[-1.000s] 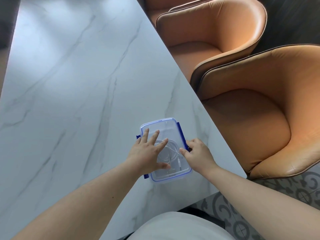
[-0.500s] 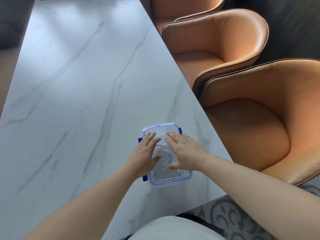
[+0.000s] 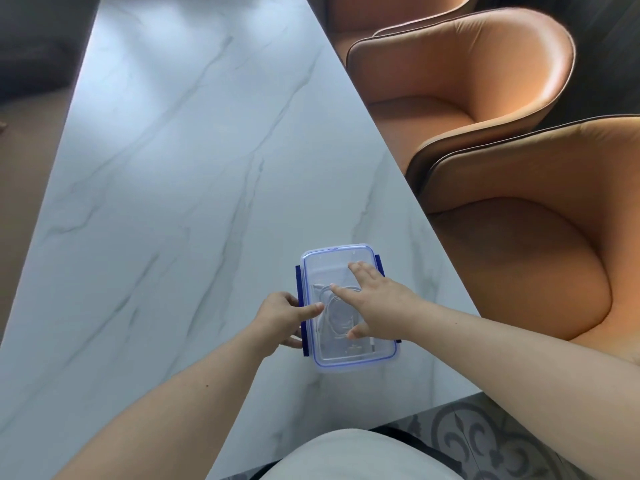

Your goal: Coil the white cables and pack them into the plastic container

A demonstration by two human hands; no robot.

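The clear plastic container (image 3: 348,306) sits on the marble worktop (image 3: 166,202) near its right edge, lid (image 3: 337,263) already on, with the coiled white cables (image 3: 334,311) visible through it inside the box. The right hand (image 3: 375,301) lies flat on the lid, its grip spread and pressing down. The left hand (image 3: 282,318) is at the left blue latch (image 3: 300,306), thumb over the lid edge and fingers curled beneath the flap, pinching it toward closing.

The likely trouble is an uneven seal: if a loop of cable rides up under the rim, the lid may sit proud and the latch may not catch. Pressing hard on one side could tip the lid or skid the box across the smooth marble toward the edge. Whether the right blue latch (image 3: 378,265) is fastened cannot be told.
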